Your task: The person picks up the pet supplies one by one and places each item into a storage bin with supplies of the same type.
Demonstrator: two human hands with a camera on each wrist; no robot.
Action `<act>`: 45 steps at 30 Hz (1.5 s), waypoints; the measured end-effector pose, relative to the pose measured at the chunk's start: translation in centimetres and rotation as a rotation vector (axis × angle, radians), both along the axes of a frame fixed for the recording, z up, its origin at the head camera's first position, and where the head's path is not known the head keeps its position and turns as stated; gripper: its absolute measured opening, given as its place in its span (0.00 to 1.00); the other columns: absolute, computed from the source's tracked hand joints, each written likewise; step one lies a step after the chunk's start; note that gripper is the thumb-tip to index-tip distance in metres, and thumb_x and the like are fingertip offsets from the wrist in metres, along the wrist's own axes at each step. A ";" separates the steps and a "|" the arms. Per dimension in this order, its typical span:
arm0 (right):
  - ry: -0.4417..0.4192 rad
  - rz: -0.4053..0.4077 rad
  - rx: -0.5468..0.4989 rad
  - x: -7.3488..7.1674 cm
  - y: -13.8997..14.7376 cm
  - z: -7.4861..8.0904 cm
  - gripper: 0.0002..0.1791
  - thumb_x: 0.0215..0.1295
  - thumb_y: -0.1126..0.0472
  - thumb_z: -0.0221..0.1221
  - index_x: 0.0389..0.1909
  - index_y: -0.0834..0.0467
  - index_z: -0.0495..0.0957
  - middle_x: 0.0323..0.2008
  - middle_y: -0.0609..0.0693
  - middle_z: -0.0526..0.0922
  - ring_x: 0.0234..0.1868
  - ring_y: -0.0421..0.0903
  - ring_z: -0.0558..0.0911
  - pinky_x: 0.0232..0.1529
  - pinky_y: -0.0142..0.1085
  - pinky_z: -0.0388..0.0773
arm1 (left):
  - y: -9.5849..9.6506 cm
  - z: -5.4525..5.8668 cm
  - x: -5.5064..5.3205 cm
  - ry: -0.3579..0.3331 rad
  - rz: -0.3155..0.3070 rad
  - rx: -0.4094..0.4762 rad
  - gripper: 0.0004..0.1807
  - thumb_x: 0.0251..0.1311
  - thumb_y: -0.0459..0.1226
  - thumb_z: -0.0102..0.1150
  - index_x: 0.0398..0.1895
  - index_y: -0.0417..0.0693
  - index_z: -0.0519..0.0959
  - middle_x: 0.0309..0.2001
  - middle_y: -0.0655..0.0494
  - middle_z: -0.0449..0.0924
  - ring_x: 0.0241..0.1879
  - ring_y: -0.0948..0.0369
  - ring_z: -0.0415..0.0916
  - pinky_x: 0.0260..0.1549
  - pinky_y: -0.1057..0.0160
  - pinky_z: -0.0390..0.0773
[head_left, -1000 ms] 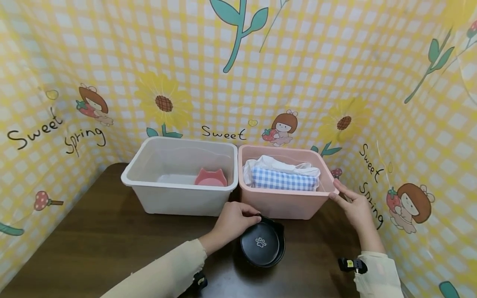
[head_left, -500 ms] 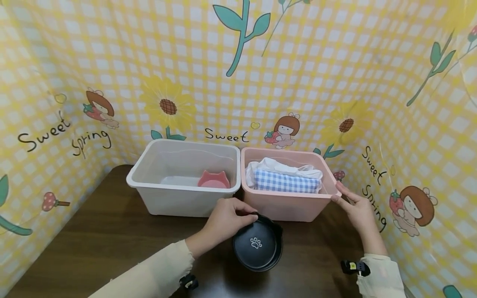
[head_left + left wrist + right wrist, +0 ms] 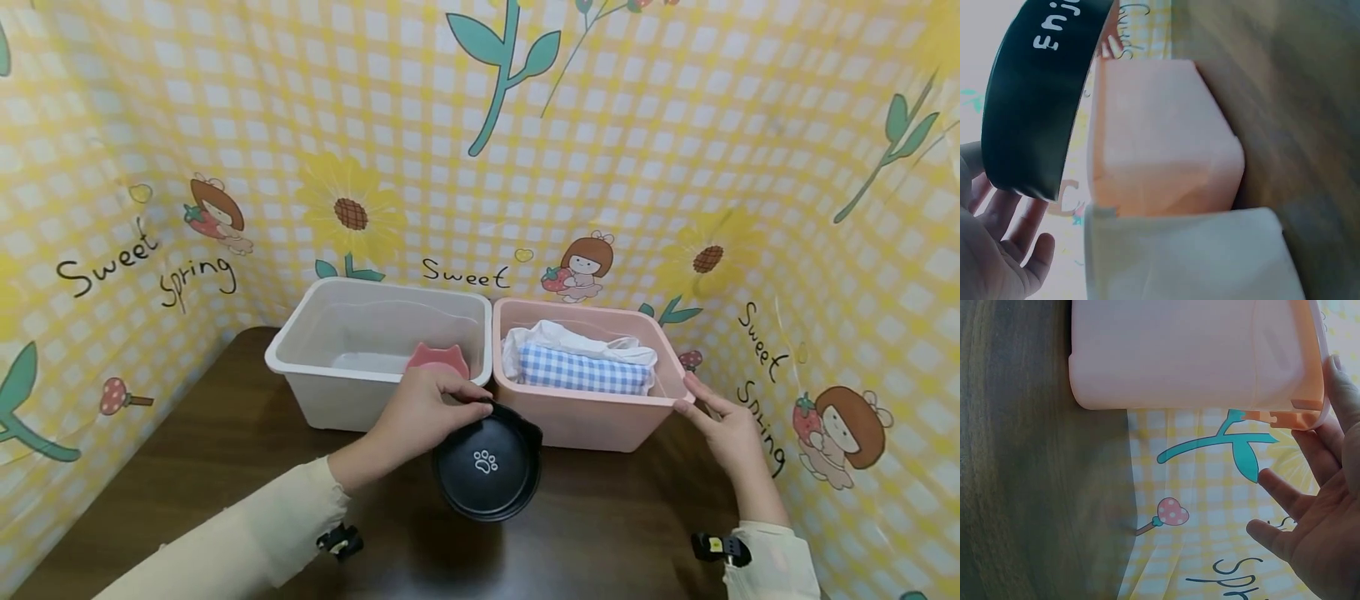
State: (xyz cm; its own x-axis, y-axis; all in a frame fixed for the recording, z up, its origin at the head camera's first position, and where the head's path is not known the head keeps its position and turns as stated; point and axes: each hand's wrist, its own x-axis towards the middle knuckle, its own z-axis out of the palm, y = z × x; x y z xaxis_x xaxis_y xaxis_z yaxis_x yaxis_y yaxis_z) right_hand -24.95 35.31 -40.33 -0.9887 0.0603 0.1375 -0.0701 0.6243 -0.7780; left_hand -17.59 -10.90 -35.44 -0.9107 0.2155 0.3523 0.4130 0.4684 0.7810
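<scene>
My left hand (image 3: 420, 417) pinches the far rim of a black cat-eared pet bowl (image 3: 483, 475) with a white paw print. White lettering marks the bowl's side in the left wrist view. The bowl hangs over the table, in front of two bins, its shadow below it. A pink cat-eared bowl (image 3: 438, 357) sits inside the light grey storage bin (image 3: 330, 400), partly hidden by my left hand. At the near right corner of the pink storage bin (image 3: 592, 421), my right hand (image 3: 727, 429) grips the rim between thumb and fingers, other fingers spread.
Inside the pink bin lies a folded blue-and-white checked cloth (image 3: 585, 368) with white fabric behind it. Both bins stand side by side on the dark wooden table (image 3: 600, 533). A yellow checked curtain (image 3: 420, 125) encloses the back and sides.
My left hand has carried the black bowl leftward and a little farther from me, toward the grey bin. My right hand stays at the pink bin's corner. The head view has shifted slightly.
</scene>
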 end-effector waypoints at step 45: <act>0.008 -0.015 0.006 0.1 0.0 -0.3 0.37 0.68 0.39 0.64 0.74 0.46 0.67 0.72 0.41 0.67 0.78 0.56 0.58 0.74 0.60 0.55 | -11.1 7.8 -4.1 0.350 0.141 -0.217 0.06 0.57 0.41 0.76 0.39 0.59 0.92 0.37 0.65 0.89 0.42 0.68 0.78 0.33 0.69 0.78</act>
State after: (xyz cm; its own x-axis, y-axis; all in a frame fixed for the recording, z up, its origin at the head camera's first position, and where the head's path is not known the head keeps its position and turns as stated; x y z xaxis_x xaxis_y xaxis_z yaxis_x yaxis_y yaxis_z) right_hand -24.88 35.32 -40.62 -0.9865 0.0745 0.1459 -0.0669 0.6298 -0.7738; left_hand -21.64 -21.98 -27.62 -0.7706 0.2003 0.6050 0.5551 0.6773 0.4828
